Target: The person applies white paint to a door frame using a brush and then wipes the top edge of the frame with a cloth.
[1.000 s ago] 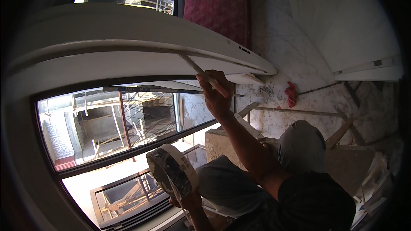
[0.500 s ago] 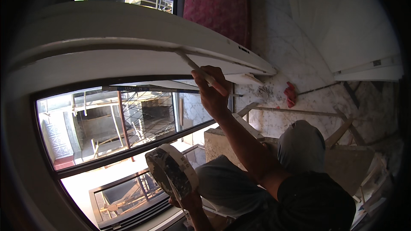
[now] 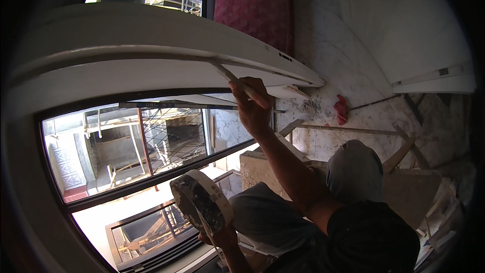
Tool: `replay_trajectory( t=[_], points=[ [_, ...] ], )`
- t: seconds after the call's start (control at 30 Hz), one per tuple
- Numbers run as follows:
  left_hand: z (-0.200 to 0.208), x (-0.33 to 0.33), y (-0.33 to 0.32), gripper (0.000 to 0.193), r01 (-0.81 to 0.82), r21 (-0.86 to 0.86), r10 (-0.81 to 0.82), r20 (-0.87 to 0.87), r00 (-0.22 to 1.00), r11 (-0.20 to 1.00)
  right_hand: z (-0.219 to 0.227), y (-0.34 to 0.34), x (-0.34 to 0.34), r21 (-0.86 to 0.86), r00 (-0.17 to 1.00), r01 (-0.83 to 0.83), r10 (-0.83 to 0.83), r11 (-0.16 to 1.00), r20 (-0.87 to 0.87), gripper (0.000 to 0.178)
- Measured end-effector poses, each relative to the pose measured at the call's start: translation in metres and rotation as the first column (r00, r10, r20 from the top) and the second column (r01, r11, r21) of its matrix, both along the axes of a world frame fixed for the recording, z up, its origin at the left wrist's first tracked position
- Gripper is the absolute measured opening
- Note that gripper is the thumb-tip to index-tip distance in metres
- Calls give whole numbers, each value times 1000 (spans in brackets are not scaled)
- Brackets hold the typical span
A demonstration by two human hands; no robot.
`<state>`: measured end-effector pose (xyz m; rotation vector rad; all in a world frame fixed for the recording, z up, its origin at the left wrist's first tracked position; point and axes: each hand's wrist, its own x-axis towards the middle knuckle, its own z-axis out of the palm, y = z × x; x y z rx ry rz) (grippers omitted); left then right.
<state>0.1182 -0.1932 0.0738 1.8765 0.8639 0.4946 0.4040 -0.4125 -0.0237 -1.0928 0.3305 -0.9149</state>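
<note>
Gripping the brush (image 3: pixel 228 74), the right hand (image 3: pixel 253 114) holds its tip at the groove (image 3: pixel 151 56); the left hand (image 3: pixel 225 236) grasps the tub (image 3: pixel 201 199).

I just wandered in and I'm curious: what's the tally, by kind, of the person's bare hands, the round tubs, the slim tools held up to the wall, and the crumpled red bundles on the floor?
Bare hands: 2, left hand and right hand
Round tub: 1
Slim tool: 1
Crumpled red bundle: 1
Total: 5
</note>
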Motion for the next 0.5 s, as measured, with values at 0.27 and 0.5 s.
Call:
replay_trajectory(
  t=[0.27, 0.5],
  points=[
    [0, 2, 0, 68, 5, -7, -5, -9, 1000, 1000, -2, -4, -2, 220, 998, -70, 69, 973, 14, 13],
    [0, 2, 0, 68, 2, -12, -2, -13, 1000, 1000, -11, -7, -6, 215, 993, -96, 110, 972, -53, 18]
  ],
)
